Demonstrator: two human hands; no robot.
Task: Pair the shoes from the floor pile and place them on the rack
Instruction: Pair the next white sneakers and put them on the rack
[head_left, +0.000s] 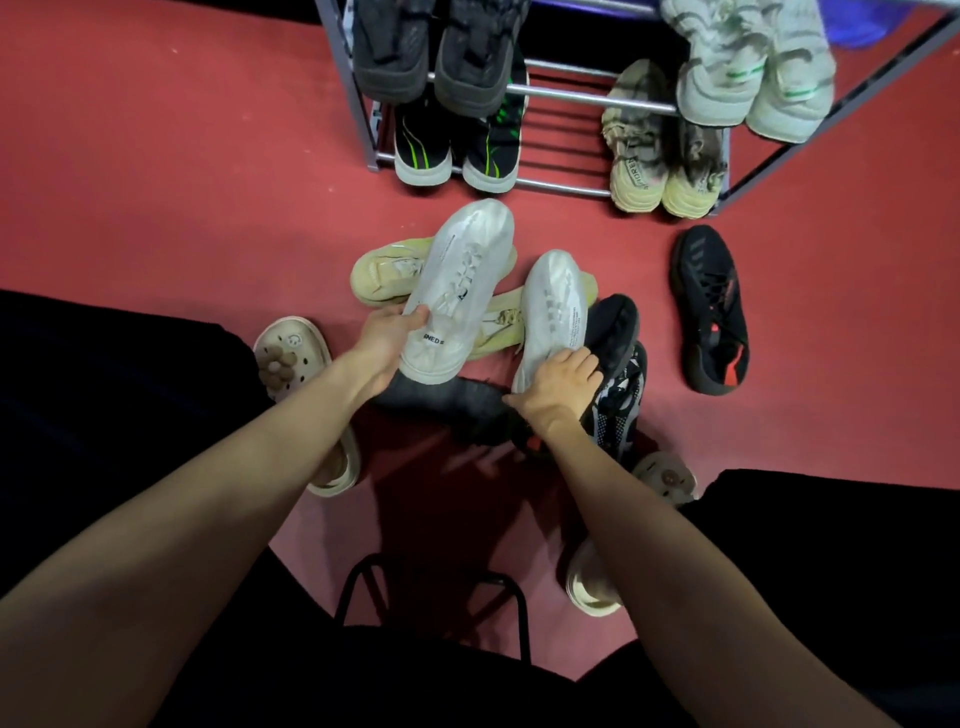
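Left hand (387, 332) grips one white shoe (457, 291) by its heel; right hand (558, 387) clasps its mate (553, 312), both above the pile on the red floor (182, 182), before the rack (571, 96).

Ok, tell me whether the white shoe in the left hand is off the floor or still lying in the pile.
Off the floor: the left hand grips the white shoe at its heel, toe raised.

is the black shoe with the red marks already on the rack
No, the black shoe with red marks lies alone on the red floor, in front of the rack.
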